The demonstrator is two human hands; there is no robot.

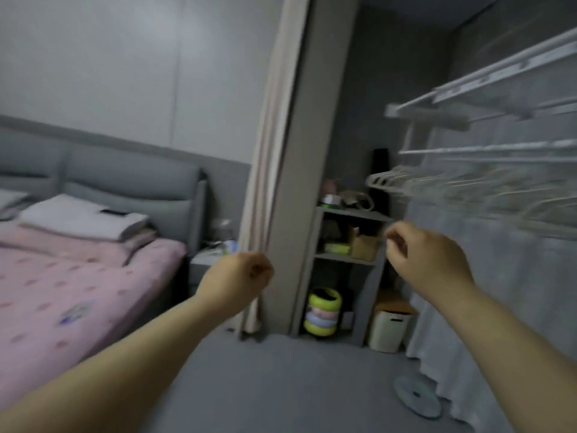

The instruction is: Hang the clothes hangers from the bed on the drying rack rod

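Note:
The bed (pixel 78 285) with a pink patterned sheet and grey headboard lies at the left; no hanger shows on the part in view. At the right, the white drying rack rod (pixel 487 149) carries several white hangers (pixel 437 182), blurred by motion. My left hand (pixel 242 279) is held out in mid-air in front of the curtain, fingers curled into a fist with nothing in it. My right hand (pixel 427 251) is raised in front of the shelf, below the hangers, fingers loosely curled and holding nothing.
A folded white pillow (pixel 84 221) sits on the bed. A beige curtain (pixel 268 182) hangs at the middle. A grey shelf unit (pixel 346 260) holds small items and coloured rings (pixel 323 310). A white bin (pixel 390 329) and a fan base (pixel 416 396) stand on the grey floor.

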